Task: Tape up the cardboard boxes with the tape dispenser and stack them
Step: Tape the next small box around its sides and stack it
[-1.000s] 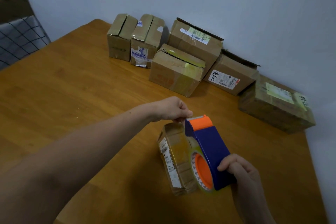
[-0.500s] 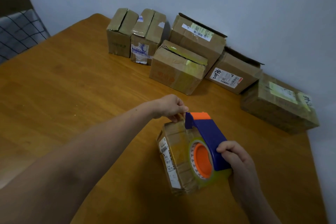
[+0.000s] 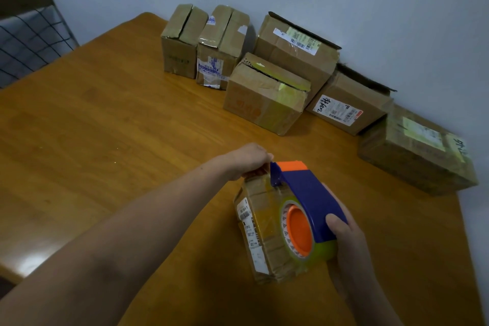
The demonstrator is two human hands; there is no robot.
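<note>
**A:** Where's the small box relative to the hands?

**B:** It's on the wooden table with a hand at each end. The left hand is at the box's 12 o'clock end, fingers curled over the far edge and gripping it. The right hand is at about 4 o'clock, wrapped round the tape dispenser, thumb on its blue shell.

**A:** And the dispenser?

**B:** It sits on top of the box, orange nose toward 12 o'clock, just beside the left fingers.

**A:** What does the box look like?

**B:** Worn brown cardboard, glossy with tape, and a white barcode label on its 9 o'clock face. The dispenser's roll is yellowish-clear on an orange hub.

**A:** Anything else?

**B:** A row of cardboard boxes stands against the wall, from 12 to 2 o'clock.
</note>
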